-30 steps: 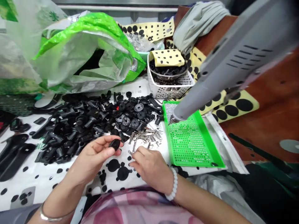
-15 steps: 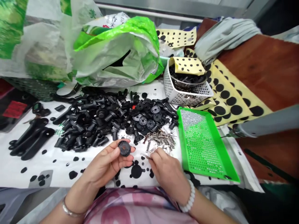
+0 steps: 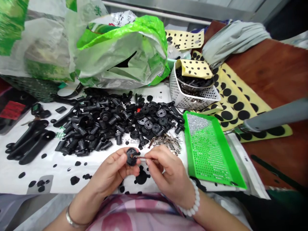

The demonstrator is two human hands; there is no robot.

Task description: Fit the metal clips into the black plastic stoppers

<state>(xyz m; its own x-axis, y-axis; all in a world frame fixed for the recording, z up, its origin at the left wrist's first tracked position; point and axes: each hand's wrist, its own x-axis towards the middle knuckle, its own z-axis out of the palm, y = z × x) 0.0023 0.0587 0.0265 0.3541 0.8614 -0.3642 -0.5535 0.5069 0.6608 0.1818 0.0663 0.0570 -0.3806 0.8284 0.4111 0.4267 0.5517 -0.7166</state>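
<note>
Metal strip (image 3: 142,157) moved to disc (image 3: 130,153), pinched in right fingers (image 3: 154,155), left fingers (image 3: 121,159) gripping disc, tip (image 3: 135,156) indistinct

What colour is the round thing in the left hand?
The round thing in the left hand is black; the head view shows it best.

The left hand (image 3: 112,170) holds a black disc (image 3: 130,158); the right hand (image 3: 168,168) pinches a metal strip (image 3: 141,157) at its face
</note>
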